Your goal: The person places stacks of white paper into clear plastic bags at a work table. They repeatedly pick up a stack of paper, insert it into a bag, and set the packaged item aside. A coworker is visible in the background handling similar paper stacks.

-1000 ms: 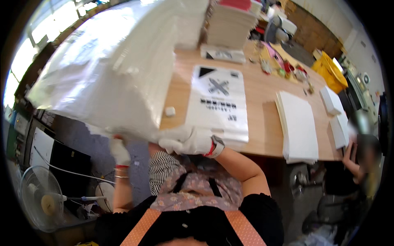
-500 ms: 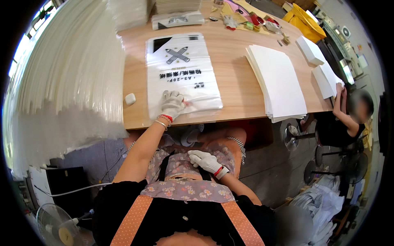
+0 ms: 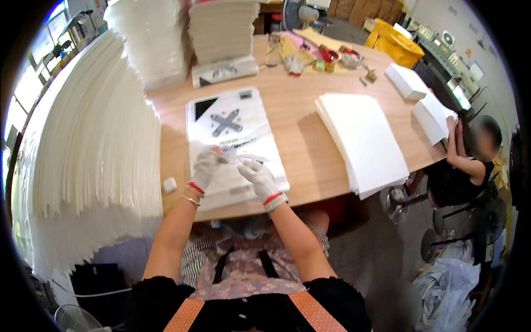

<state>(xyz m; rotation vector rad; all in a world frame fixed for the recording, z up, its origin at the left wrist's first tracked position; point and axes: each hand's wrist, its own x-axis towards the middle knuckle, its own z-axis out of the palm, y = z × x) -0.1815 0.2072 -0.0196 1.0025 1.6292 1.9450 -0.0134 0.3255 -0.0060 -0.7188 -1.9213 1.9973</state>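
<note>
A clear plastic bag printed with crossed pencils lies flat on the table in front of me, a slot-shaped handle hole near its lower edge. Over its middle, my left hand, in a white knit glove, has its fingers closed. Something small and reddish shows at those fingertips, too blurred to name. Just to the right, my gloved right hand pinches with thumb and forefinger. A blurred, translucent bit of film lies between the two hands; which hand grips it is hard to make out.
Tall stacks of clear plastic bags rise along the left side. A small white block sits near them. To the right lies a stack of white paper. Farther back are a drinking glass and a yellow bag. A co-worker handles paper at far right.
My right hand has risen from my lap to the bag. My left hand has gone from lying on the bag's lower part to closed fingers over its middle. The view has tilted up.
</note>
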